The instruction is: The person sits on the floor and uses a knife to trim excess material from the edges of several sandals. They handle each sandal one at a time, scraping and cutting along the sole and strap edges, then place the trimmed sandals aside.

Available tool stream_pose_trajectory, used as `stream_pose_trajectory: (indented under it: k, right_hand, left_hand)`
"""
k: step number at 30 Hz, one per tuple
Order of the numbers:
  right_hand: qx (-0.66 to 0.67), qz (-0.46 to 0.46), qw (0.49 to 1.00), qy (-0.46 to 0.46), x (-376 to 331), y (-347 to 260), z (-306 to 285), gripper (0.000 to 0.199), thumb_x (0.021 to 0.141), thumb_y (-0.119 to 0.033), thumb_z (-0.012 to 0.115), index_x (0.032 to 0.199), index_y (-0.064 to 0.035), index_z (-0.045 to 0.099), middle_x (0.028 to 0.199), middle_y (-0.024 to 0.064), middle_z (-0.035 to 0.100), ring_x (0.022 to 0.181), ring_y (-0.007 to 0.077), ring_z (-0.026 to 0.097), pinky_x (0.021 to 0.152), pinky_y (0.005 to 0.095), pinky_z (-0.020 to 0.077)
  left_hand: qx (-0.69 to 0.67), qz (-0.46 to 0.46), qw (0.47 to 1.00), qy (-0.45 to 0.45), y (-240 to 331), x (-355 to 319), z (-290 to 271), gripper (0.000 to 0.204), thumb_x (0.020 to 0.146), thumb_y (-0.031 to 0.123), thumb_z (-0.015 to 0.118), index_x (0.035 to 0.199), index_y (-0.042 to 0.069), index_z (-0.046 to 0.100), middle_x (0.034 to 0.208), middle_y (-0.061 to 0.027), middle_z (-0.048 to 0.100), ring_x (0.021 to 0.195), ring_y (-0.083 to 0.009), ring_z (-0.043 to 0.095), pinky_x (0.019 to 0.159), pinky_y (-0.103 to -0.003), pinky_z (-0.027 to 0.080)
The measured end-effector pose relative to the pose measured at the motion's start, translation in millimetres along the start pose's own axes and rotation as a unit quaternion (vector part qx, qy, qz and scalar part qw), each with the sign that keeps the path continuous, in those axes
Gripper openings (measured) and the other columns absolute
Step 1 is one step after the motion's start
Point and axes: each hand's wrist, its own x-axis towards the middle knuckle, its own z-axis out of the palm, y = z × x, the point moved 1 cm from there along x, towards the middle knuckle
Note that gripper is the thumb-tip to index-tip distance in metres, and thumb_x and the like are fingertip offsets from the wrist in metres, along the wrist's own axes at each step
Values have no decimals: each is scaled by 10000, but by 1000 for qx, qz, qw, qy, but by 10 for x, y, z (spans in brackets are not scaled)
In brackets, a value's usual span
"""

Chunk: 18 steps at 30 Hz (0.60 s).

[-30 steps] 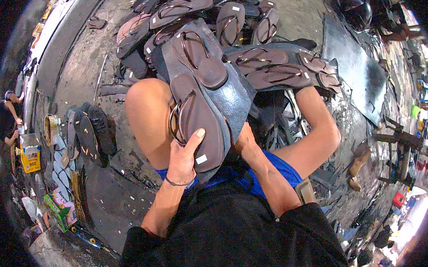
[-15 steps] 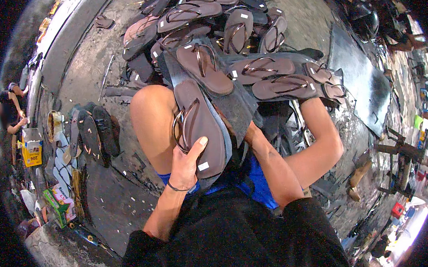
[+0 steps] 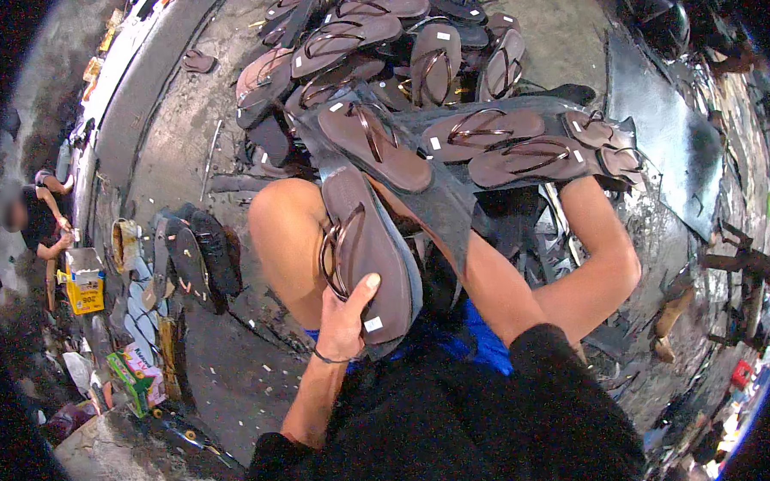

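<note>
Against the bare left knee (image 3: 286,236), the left hand (image 3: 344,320) is gripping the heel end of a brown flip-flop (image 3: 364,254), thumb lying over the sole beside a small white sticker, fingers curling under the edge. The flip-flop is pointing away from the person, straps up. Just beyond its toe end, a second brown flip-flop (image 3: 372,146) is lying across a dark sheet (image 3: 439,208). The right forearm is reaching forward under that sheet, so the right hand is hidden and I cannot tell its grip. Further out from the hands, a heap of brown flip-flops (image 3: 376,43) is covering the floor (image 3: 174,138). Left of the left hand, dark soles (image 3: 192,257) are leaning together.
</note>
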Motion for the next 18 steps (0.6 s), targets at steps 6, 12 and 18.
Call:
stream_pose_trajectory:
  k: [6, 12, 18]
  right_hand:
    - [-18, -63, 998, -4, 893, -69, 575, 361, 966, -300, 535, 1155, -2, 611, 1062, 252, 632, 1030, 385, 629, 870, 473, 491]
    - [-57, -79, 995, 6, 1339, -184, 674, 372, 956, -316, 534, 1088, 17, 634, 972, 286, 652, 968, 398, 662, 783, 486, 524]
    - [393, 198, 887, -142, -76, -1027, 126, 502, 954, -510, 609, 1041, -17, 647, 864, 49, 641, 721, 145, 598, 597, 326, 511]
  left_hand:
    - [71, 42, 993, 86, -61, -241, -267, 487, 903, 162, 702, 1316, -36, 537, 1155, -90, 655, 1008, -187, 645, 904, -346, 528]
    - [144, 110, 983, 41, -154, -780, -495, 865, 763, 242, 807, 1456, -45, 378, 1381, -130, 518, 1264, -256, 512, 1080, -408, 397]
    - [138, 129, 982, -23, -126, -715, -622, 887, 758, 188, 832, 1468, -35, 350, 1383, -107, 509, 1259, -213, 498, 1102, -372, 369]
